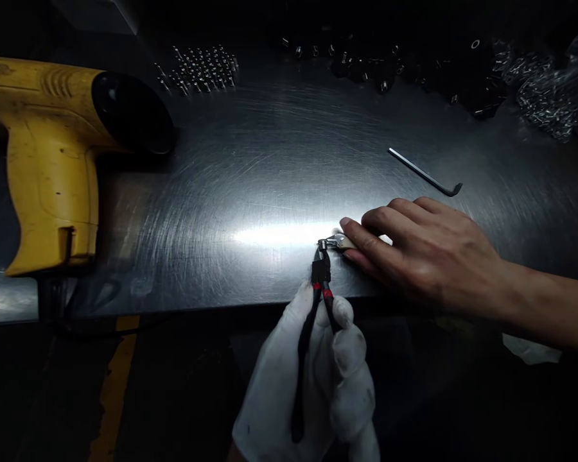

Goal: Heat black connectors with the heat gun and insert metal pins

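My left hand (313, 378), in a white glove, is closed around the black handles of a pair of pliers (321, 273) with red bands. The jaws point away from me and grip a small metal part (322, 244) just above the table's front edge. From the right, my bare right hand (424, 247) closes on a pale-handled tool (347, 242) with a shiny metal head. That head meets the small part at the plier tips. Most of the tool is hidden under my fingers, so its exact kind does not show.
A yellow heat gun (58, 147) lies at the left of the scratched metal table (250, 173). Beyond my right hand lies a hex key (424, 173). Several small metal pins (200, 70) stand at the back, with dark parts (385, 70) and a shiny heap (549, 99) farther right.
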A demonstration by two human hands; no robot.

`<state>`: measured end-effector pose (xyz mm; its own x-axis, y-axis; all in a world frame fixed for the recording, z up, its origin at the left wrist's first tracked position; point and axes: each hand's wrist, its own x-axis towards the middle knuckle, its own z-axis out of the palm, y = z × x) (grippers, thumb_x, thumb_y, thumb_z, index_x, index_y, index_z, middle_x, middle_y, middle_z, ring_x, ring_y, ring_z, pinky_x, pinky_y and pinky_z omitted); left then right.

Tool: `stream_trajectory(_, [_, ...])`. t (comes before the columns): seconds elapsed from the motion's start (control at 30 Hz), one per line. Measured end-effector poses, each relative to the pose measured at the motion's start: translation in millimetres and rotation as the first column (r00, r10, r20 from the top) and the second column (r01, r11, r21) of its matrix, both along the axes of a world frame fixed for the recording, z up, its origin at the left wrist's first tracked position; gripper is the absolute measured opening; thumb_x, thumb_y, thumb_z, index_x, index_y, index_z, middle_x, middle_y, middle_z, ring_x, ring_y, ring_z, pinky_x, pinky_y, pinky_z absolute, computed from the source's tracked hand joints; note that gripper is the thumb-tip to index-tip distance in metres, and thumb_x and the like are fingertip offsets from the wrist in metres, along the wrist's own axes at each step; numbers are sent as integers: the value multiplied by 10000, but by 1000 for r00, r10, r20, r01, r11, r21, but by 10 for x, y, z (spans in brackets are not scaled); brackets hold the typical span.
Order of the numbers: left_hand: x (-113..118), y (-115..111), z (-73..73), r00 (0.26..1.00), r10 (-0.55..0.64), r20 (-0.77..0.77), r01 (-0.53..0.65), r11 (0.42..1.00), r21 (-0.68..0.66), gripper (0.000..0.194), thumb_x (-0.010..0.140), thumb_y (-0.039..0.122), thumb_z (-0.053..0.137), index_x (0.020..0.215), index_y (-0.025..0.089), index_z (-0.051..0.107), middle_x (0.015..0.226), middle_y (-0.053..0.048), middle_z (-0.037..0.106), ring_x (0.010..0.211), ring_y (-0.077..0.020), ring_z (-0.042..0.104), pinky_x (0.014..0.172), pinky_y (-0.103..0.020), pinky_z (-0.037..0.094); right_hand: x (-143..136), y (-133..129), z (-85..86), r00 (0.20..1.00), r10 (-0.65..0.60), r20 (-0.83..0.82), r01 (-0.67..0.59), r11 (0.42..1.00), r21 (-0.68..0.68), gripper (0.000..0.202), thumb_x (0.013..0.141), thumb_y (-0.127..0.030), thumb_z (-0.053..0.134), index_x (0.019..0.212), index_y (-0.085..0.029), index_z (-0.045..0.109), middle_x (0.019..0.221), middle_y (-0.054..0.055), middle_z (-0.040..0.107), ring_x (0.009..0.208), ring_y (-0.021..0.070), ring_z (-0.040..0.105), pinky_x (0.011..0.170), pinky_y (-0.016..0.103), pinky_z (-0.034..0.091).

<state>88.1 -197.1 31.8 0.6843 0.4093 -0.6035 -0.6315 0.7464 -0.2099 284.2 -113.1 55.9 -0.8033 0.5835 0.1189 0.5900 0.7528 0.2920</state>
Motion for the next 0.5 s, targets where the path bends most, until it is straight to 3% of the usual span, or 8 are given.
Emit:
stream_trajectory(0.17, [-24, 1, -35, 999, -28, 24, 27, 999, 25, 318, 997, 434, 472, 905, 189, 652, 521, 47, 531, 344, -100, 487, 369, -196, 438, 22, 31, -17, 997, 71, -8, -70, 997, 28, 397, 1014, -318, 553, 1299, -55, 637, 974, 119, 704, 805, 230, 615, 663, 371, 448])
stream_trajectory(0.3, [-73, 7, -70, 994, -74, 82, 69, 996, 57, 335, 1000, 460, 454, 920, 194, 643, 616, 10, 623, 404, -142, 570, 405, -269, 516, 38, 80, -4, 992, 126, 1, -126, 992, 21, 380, 1021, -299, 537, 1282, -41, 638, 954, 112, 685, 809, 230, 604, 674, 372, 461])
stream_trajectory(0.5, [-94, 68, 6, 986, -157, -50, 154, 987, -48, 429, 987, 562, 437, 891, 200, 648, 545, 16, 591, 344, -135, 536, 333, -258, 483, 28, 183, 124, 991, 132, -14, -133, 977, -164, 347, 1065, -284, 419, 1163, -83, 684, 910, 77, 632, 763, 200, 567, 663, 370, 449])
